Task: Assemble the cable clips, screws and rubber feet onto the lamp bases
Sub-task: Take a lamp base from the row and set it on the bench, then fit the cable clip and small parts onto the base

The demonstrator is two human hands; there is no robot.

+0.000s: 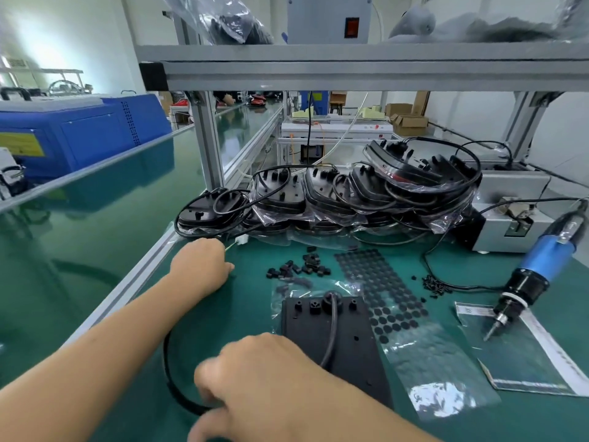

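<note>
A black lamp base [344,339] lies flat on the green mat in front of me, its black cable [169,371] looping off to the left. My right hand [267,387] rests over the base's near left corner, fingers curled on the cable. My left hand [200,263] reaches to the far left, fingers closed near thin wires with a white connector [241,240]; what it grips is hidden. Loose black cable clips [302,267] lie behind the base. A sheet of round rubber feet [385,298] sits to the base's right. A small heap of black screws [435,285] lies beyond it.
A pile of bagged lamp bases [350,193] with cables fills the back of the bench. A blue electric screwdriver [535,275] hangs at the right, tip over a plastic bag [522,355]. A grey machine [510,218] stands behind. An aluminium shelf frame [350,71] crosses overhead.
</note>
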